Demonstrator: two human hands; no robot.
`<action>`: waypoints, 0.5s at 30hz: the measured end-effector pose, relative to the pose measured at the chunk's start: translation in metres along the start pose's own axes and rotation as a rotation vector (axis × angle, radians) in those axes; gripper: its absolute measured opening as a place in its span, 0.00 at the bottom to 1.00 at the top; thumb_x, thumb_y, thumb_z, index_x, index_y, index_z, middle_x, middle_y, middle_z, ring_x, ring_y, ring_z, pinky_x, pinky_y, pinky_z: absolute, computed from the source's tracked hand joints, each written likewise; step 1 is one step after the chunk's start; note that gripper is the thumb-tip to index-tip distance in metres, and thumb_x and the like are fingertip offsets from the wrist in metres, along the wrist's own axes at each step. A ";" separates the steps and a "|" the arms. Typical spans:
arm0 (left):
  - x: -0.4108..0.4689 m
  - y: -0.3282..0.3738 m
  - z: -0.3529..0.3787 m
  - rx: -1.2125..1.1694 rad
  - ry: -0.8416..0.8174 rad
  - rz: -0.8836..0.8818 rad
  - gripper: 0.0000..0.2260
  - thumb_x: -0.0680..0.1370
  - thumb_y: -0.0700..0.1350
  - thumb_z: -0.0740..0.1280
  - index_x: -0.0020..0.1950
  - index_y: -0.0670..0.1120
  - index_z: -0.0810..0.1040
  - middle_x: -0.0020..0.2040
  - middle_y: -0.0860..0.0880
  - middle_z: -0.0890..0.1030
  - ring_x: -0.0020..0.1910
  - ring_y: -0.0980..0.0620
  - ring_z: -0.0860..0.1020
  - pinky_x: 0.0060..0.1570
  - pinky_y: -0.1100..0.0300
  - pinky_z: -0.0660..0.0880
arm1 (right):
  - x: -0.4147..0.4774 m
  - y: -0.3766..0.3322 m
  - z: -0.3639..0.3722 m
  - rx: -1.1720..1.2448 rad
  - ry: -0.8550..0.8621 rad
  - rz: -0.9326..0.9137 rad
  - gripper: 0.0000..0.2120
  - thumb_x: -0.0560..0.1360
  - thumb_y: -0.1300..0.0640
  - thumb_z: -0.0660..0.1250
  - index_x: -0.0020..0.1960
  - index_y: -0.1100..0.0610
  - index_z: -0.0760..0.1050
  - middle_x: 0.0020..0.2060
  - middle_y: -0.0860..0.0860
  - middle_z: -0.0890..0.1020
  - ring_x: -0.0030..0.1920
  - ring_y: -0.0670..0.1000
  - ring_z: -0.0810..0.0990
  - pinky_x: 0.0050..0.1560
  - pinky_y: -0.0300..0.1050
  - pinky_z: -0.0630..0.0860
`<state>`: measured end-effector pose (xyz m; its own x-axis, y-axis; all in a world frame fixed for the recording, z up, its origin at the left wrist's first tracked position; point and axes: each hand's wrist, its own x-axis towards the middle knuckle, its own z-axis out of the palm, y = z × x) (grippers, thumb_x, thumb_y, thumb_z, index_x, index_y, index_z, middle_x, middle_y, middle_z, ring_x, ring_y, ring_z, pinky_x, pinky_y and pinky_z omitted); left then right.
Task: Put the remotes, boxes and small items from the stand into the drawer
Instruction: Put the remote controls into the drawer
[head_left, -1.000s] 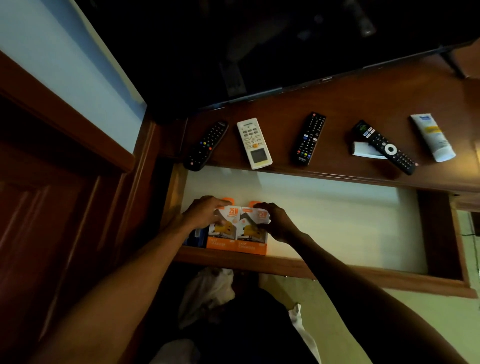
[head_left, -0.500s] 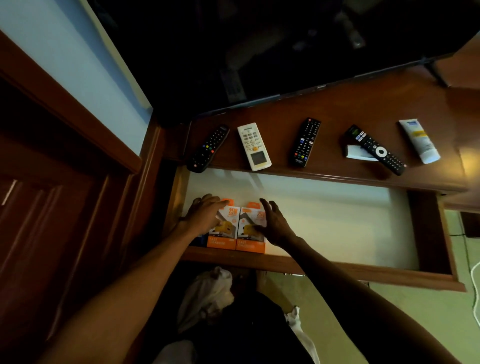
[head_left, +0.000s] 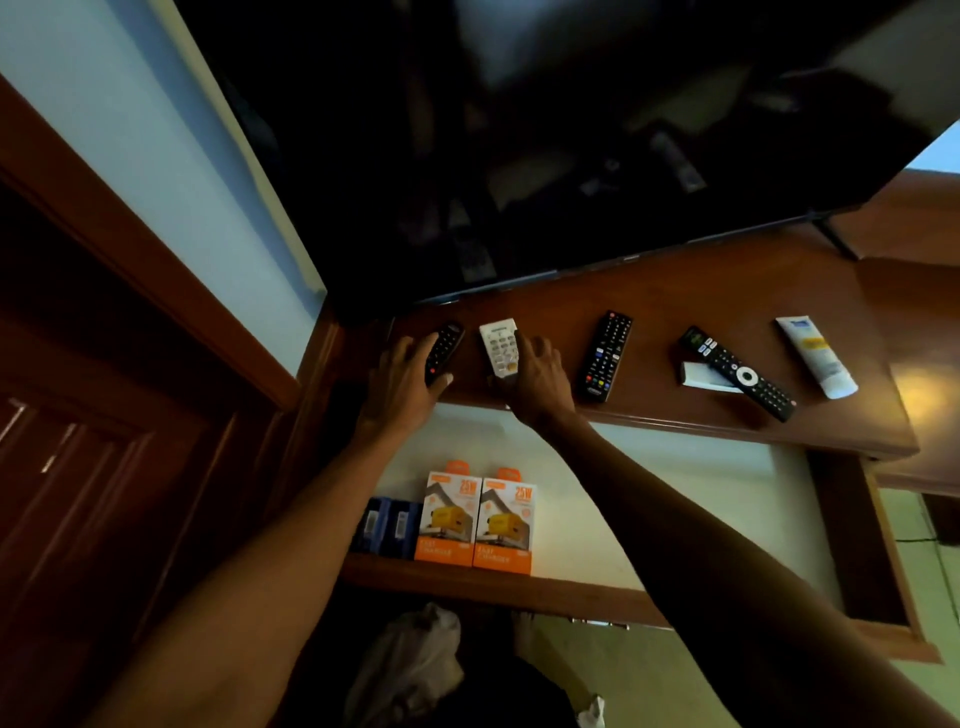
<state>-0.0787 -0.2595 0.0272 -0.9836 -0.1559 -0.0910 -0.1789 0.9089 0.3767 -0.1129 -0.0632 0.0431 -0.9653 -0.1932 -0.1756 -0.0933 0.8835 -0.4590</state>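
Observation:
On the wooden stand (head_left: 727, 280), my left hand (head_left: 402, 387) closes around the lower end of a black remote (head_left: 448, 340) at the far left. My right hand (head_left: 540, 382) grips a white remote (head_left: 498, 343) beside it. Both remotes still rest on the stand. Further right lie a black remote (head_left: 605, 356), another black remote (head_left: 737, 371) over a small white box (head_left: 698, 375), and a white tube (head_left: 815, 356). Below, the open drawer (head_left: 675, 493) holds two orange charger boxes (head_left: 475, 517) and two dark blue boxes (head_left: 387, 525) at its front left.
A large dark TV screen (head_left: 519, 130) overhangs the back of the stand. A wooden door frame and panel (head_left: 104, 415) stand at the left. The drawer's front rail (head_left: 493, 584) runs under my forearms. Pale floor shows at the lower right.
Both hands left the orange boxes in the drawer and rose to the stand. The left now holds the far-left black remote, the right the white remote. The camera tilted upward.

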 end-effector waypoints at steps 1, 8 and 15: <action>0.006 0.003 0.003 -0.010 -0.027 -0.011 0.29 0.78 0.54 0.66 0.77 0.54 0.60 0.75 0.43 0.64 0.71 0.39 0.65 0.65 0.41 0.65 | 0.005 0.000 0.005 -0.049 -0.020 0.015 0.39 0.74 0.44 0.69 0.77 0.56 0.54 0.72 0.61 0.63 0.68 0.63 0.65 0.62 0.59 0.71; 0.009 0.015 0.010 -0.104 -0.016 -0.069 0.28 0.78 0.43 0.68 0.76 0.51 0.63 0.70 0.41 0.70 0.68 0.39 0.70 0.62 0.46 0.72 | 0.006 0.015 0.016 0.012 -0.056 0.036 0.38 0.72 0.54 0.72 0.76 0.57 0.58 0.69 0.61 0.69 0.67 0.64 0.70 0.62 0.60 0.75; -0.061 0.042 0.030 -0.295 0.030 0.035 0.27 0.76 0.49 0.70 0.74 0.54 0.68 0.62 0.45 0.76 0.60 0.45 0.76 0.55 0.50 0.76 | -0.069 0.061 -0.004 0.136 -0.004 -0.059 0.35 0.73 0.55 0.71 0.76 0.57 0.60 0.71 0.60 0.70 0.66 0.63 0.72 0.62 0.58 0.76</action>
<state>-0.0251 -0.2001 0.0214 -0.9887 -0.1419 -0.0473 -0.1397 0.7631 0.6310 -0.0527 0.0060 0.0301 -0.9581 -0.2450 -0.1483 -0.1156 0.8045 -0.5826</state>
